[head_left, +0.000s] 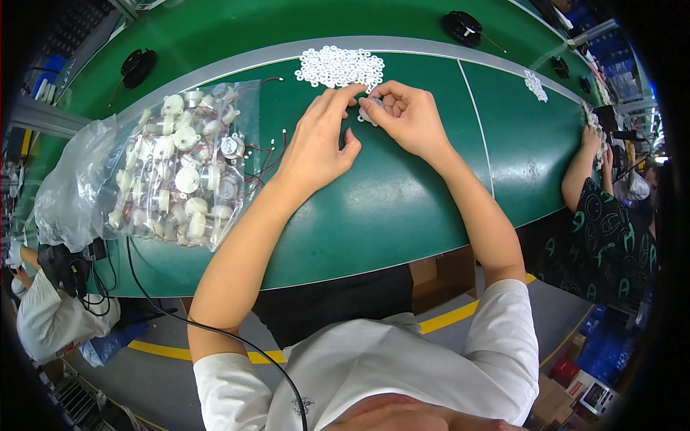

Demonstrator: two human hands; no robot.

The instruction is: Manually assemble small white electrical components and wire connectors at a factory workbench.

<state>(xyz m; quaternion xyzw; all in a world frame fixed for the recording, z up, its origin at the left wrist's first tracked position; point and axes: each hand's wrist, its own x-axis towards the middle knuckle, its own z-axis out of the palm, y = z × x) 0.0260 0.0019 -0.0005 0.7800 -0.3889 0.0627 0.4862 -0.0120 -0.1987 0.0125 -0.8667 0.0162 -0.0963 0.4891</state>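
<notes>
My right hand is closed around a small round grey-white part with little tabs, mostly hidden by the thumb and fingers. Beside it, my left hand has its thumb apart and fingers stretched toward the part. Its index fingertip is close to a white ring, and I see nothing held in it. A pile of small white rings lies just beyond both hands. To the left, a clear plastic bag is full of small round white motors with thin red and black wires.
The green table has a grey rail along its far side. Black round units with wires lie on the green surface beyond. A smaller ring pile sits right, near another person's arm. A black cable crosses my left arm.
</notes>
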